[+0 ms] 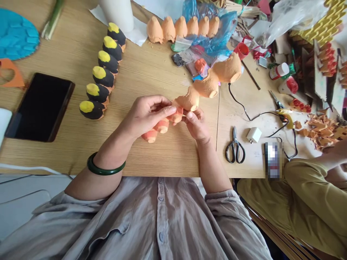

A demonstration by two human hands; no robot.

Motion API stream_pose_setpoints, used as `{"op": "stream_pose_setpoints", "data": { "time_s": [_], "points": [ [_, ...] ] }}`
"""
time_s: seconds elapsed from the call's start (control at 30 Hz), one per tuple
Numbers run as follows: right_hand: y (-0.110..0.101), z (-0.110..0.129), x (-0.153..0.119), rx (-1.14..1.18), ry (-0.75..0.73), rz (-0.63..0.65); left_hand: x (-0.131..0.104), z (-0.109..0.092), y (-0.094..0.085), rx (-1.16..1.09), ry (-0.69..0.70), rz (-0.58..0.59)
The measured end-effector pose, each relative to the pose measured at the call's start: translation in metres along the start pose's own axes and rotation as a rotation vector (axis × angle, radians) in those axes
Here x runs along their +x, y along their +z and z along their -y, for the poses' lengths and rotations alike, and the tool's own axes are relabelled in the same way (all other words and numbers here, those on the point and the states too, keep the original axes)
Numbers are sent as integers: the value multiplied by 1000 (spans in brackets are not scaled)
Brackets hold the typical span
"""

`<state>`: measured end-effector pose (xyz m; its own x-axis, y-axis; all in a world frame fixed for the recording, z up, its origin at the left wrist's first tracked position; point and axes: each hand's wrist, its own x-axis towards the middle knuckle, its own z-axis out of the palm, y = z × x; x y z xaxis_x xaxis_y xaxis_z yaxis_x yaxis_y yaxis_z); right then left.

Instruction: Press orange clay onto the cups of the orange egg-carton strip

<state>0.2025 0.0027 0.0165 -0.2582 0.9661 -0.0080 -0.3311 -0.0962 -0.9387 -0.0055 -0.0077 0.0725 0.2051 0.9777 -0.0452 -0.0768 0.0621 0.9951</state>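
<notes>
An orange strip of egg-carton cups [207, 85] slants above the table, its far end up and to the right. The cups at its near end are painted reddish with pale tips. My left hand [150, 113] has its thumb and fingers closed around that painted part. On the other side, my right hand [197, 124] pinches the strip's edge near the middle; its fingertips are partly hidden. To the left stands a row of black cups with yellow tips [99, 73]. Another plain orange row of cups [181, 27] lies at the back of the table.
Black-handled scissors [235, 148], a white charger plug [254, 135] and a yellow glue gun [287, 117] lie to the right, with a cable between. A dark tablet [40, 106] is on the left. A co-worker's sleeve [311, 187] shows at right, near carton scraps [325, 130].
</notes>
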Motion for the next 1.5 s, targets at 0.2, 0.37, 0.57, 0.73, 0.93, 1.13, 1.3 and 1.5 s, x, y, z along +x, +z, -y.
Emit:
{"op": "stream_pose_setpoints", "data": {
  "time_s": [0.2, 0.37, 0.57, 0.73, 0.93, 1.13, 1.3, 1.5],
  "points": [
    [4, -2, -2, -54, -42, -86, -2, -8, 13, -176, -155, 99],
    [1, 1, -2, -67, -63, -65, -2, -6, 12, -203, -249, 126],
    [-4, -3, 0, -42, -58, 6, -1, -1, 7, -147, -167, 82],
    [-5, -6, 1, -10, -53, 19, -5, -7, 14, -182, -231, 25],
    [-3, -7, 2, 11, -60, -41, -4, -4, 19, -217, -179, -59],
    [-3, -5, 2, -47, -24, -71, 1, -2, 8, -266, -177, 105],
    [-1, -2, 0, -44, -9, -65, 1, -4, 3, -301, -237, 207],
    [0, -2, 0, -41, -29, 2, 1, -6, 6, -324, -269, 196]
  ]
}}
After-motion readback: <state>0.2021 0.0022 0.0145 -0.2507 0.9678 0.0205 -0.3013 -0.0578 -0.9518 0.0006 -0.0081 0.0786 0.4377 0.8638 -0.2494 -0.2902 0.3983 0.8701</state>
